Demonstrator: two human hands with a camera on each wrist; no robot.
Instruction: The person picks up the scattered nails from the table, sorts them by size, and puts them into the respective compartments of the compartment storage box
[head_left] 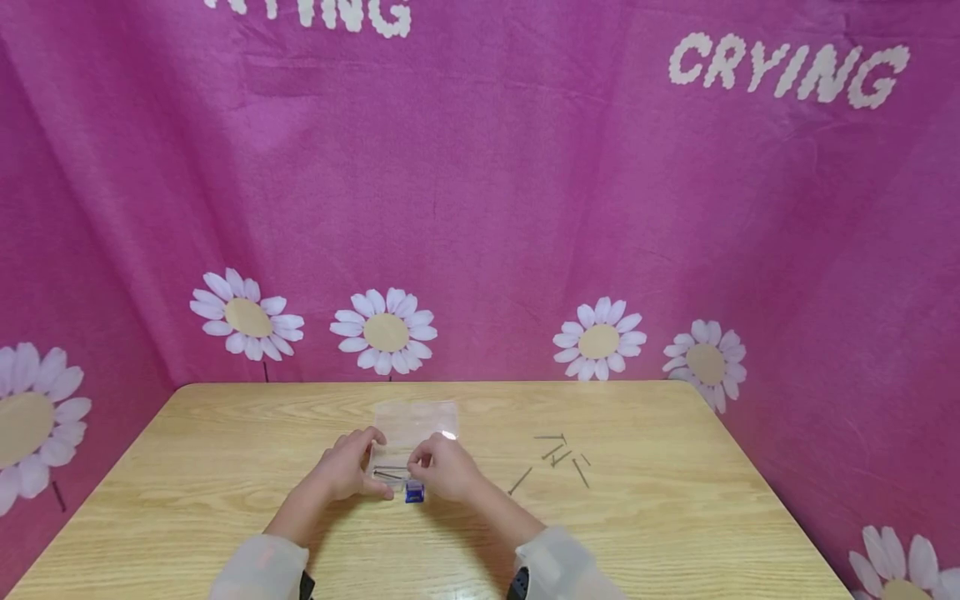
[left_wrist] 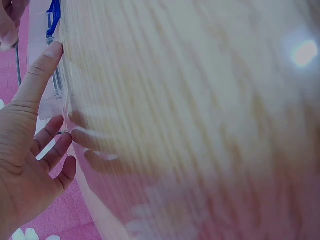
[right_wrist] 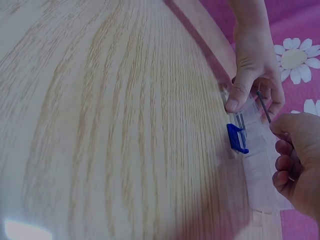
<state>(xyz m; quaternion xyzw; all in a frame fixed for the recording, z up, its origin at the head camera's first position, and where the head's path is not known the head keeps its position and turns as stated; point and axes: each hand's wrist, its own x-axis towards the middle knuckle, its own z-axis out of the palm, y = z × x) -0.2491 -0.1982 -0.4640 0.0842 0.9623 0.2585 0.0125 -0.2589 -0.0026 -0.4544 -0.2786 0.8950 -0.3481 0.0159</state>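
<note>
A small clear plastic box [head_left: 396, 484] with a blue latch [head_left: 414, 492] stands on the table, its clear lid [head_left: 417, 415] folded back away from me. My left hand [head_left: 347, 467] holds the box at its left end, thumb along the front and fingers round the far side. Between thumb and forefinger, my right hand [head_left: 447, 469] pinches a long thin nail [right_wrist: 264, 106], which lies level above the box. Inside the box, more nails [right_wrist: 240, 121] show through the plastic. How many lie there is hard to tell.
Several loose nails [head_left: 558, 454] lie scattered on the wooden table [head_left: 660, 517] to the right of the box. A pink cloth [head_left: 487, 208] with white flowers hangs behind the table and along its sides.
</note>
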